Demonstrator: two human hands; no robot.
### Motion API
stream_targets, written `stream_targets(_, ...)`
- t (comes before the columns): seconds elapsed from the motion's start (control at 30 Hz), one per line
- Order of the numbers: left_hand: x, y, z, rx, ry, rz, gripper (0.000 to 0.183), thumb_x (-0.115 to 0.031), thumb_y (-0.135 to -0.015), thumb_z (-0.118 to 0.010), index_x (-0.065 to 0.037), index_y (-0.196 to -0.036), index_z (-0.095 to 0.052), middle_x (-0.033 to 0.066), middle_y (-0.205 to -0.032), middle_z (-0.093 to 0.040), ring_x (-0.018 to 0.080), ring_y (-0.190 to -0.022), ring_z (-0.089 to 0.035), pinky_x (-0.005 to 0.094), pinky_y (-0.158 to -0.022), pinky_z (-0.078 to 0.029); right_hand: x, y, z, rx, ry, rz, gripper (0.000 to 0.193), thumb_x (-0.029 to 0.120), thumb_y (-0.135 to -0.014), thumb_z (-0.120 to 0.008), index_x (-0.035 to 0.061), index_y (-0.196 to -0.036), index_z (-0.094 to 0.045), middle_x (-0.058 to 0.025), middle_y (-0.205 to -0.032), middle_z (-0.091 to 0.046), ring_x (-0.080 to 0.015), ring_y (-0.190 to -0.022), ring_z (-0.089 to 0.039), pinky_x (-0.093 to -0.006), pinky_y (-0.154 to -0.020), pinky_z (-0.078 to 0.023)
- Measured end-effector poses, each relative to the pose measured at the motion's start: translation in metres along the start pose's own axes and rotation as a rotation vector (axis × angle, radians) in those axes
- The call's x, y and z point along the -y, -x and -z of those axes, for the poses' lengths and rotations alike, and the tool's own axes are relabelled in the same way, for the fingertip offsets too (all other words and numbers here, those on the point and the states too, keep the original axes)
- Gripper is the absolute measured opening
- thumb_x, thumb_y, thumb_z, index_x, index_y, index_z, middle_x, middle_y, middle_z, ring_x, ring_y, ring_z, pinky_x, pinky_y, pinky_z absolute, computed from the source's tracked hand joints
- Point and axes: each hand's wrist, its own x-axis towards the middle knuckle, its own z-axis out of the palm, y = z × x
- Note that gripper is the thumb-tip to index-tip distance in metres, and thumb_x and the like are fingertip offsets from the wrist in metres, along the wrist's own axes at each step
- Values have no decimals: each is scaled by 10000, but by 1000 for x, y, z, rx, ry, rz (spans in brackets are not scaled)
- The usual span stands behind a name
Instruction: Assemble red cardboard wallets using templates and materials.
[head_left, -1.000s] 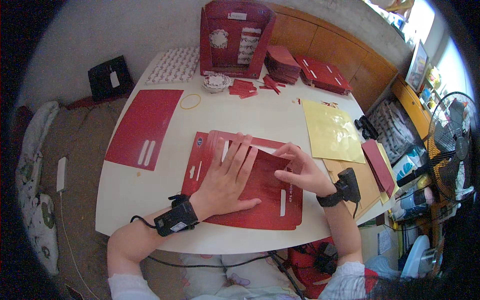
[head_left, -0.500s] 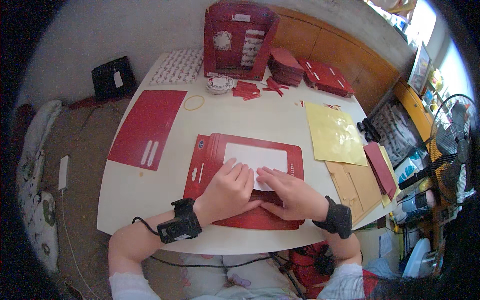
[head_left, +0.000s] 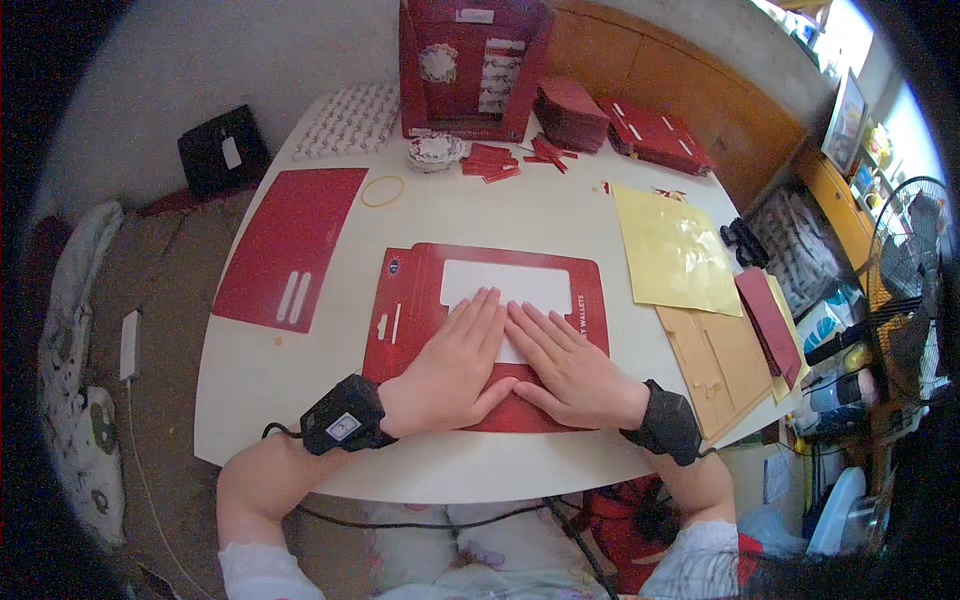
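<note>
A flat red cardboard package (head_left: 413, 318) with a white rectangular panel (head_left: 505, 282) and a hang-hole tab on its left lies near the table's front edge. My left hand (head_left: 445, 362) rests flat across its left and middle part, fingers stretched over the panel. Beside it my right hand (head_left: 572, 368) is also spread flat, fingertips on the panel's lower half and the red card. The two thumbs come close together below the panel. Neither hand grasps anything. The hands hide the package's lower middle. Black straps with small devices circle both wrists.
On the white table (head_left: 270, 420) lie a dark red sheet (head_left: 290, 240) and a rubber band (head_left: 383, 178) at left. Yellow sheets (head_left: 675, 250) and a tan board (head_left: 715, 365) are at right. A red display box (head_left: 465, 110) and red card stacks (head_left: 655, 135) stand at the back.
Both hands have gone from bent fingers to lying flat and outstretched on the package. The package sits slightly higher in the picture, as does the whole table.
</note>
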Motion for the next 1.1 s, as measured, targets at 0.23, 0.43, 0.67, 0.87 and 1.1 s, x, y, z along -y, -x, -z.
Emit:
stream_targets(0.23, -2, 0, -1, -39, 16, 58, 770, -351, -866, -601, 221, -1305, -330, 396, -1392, -310, 503, -1347, -285, 523, -1130, -241, -1, -3, 9, 7, -58, -7, 658, 388, -976, -448, -37, -1448, -278, -229, -1504, -303, -362, -1389, -318, -480, -1134, -265)
stream_targets(0.43, -3, -4, 5, -113, -61, 23, 730, -364, -828, -636, 203, -1233, -418, 329, -1242, -438, 451, -1201, -421, 491, -1048, -341, -5, -6, 8, -29, -81, 9, 603, 274, -938, -537, -27, -1420, -336, -209, -1456, -382, -356, -1352, -374, -477, -1108, -319)
stream_targets(0.67, -7, -4, 5, -176, -117, 29, 693, -359, -773, -670, 171, -1173, -471, 263, -1114, -500, 380, -1069, -475, 457, -960, -392, -3, -7, 7, -159, -40, 23, 533, 214, -859, -629, -35, -1300, -464, -189, -1313, -496, -349, -1214, -487, -435, -1028, -407)
stream_targets(0.87, -7, -4, 7, -181, -123, 8, 660, -347, -754, -677, 148, -1151, -498, 240, -1082, -517, 354, -1035, -485, 439, -922, -410, 3, -8, 11, -195, 22, 1, 480, 195, -809, -667, -43, -1201, -527, -175, -1187, -546, -333, -1090, -532, -415, -953, -451)
stream_targets(1.1, -9, -5, 11, -201, -101, -2, 608, -345, -744, -686, 120, -1100, -524, 206, -1007, -513, 326, -945, -484, 422, -858, -420, 4, -6, 12, -203, -65, -37, 457, 166, -801, -663, -43, -1186, -533, -189, -1193, -547, -355, -1097, -525, -416, -954, -452)
